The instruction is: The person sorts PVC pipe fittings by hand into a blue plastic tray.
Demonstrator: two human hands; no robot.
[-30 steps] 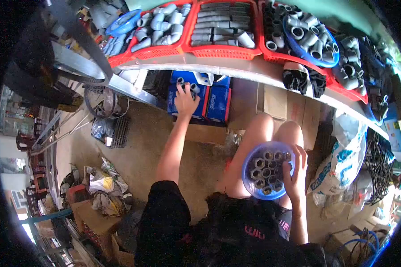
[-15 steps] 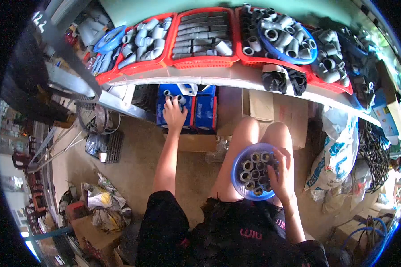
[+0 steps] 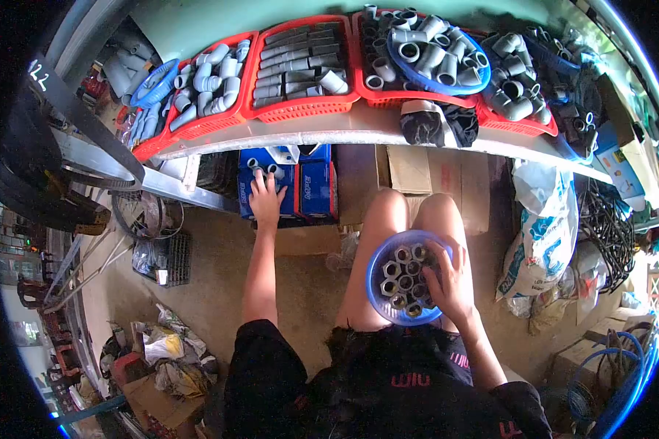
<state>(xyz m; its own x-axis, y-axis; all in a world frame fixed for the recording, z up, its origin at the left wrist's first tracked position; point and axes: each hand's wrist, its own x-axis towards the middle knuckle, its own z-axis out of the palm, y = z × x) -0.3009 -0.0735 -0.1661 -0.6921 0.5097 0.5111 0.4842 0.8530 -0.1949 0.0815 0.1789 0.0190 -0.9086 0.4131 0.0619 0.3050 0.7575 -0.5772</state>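
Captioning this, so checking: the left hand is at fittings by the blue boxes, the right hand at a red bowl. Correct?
One slip: the head view shows that the bowl is blue, not red. The rest stands: the left hand is at fittings by the blue boxes, the right hand at the bowl.

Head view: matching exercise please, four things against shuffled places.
1. Round blue plastic basket of hexagonal fittings
2. Red rectangular plastic baskets
3. Blue printed cardboard boxes
4. White plastic sack with blue print

A. Below the pale-edged shelf, near the left hand
B. Right of the knees
C. On the lap
D. On the shelf

Pairs: 1-C; 2-D; 3-A; 4-B
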